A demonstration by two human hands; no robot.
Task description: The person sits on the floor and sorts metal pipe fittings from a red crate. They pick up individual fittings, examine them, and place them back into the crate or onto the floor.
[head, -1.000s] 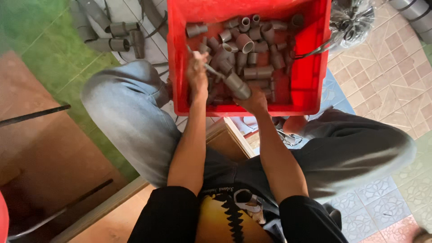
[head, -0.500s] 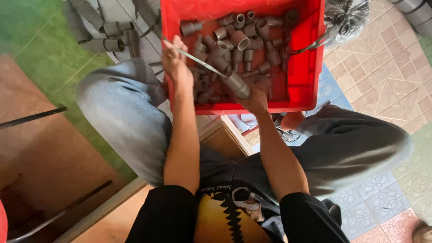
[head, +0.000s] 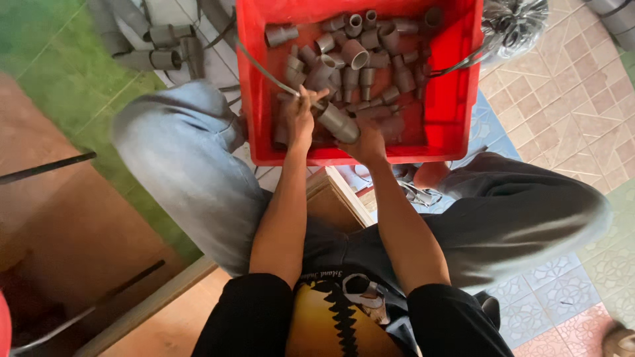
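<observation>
Gripping a thin grey strap (head: pixel 264 69) w/ fingers pinched shut, the left hand (head: pixel 299 118) sits just inside the near wall of the red crate (head: pixel 450 99). The strap runs from that pinch up and away to the left, over the crate rim. Right hand (head: pixel 370 140) is closed round the near end of a grey pipe fitting (head: pixel 338 122), which lies tilted between the two hands, open mouth pointing toward the left hand's pinch. Both hands are close together, nearly touching across the fitting.

Just beyond the hands: a loose heap of similar fittings (head: pixel 360 56) fills the crate, short couplers and elbows, some mouth-up, some on their sides. Further left of the left hand, outside the crate, more grey pipe pieces (head: pixel 159 56) lie on the floor. Right of the right hand, beyond the crate, a crumpled clear plastic bag (head: pixel 512 26).

Risks, as a judgement: strap looks springy and taut, so a weak pinch could let it whip back out. Fitting is smooth, round plastic, so it may twist or slip in the right hand's grip. Crate rests on the person's knees, not a flat surface, so a leg shift could tip it and spill the heap.

Materials: fittings matte grey plastic, cylindrical, hollow. Crate glossy, rigid, boxy. Floor tiled, patterned.
</observation>
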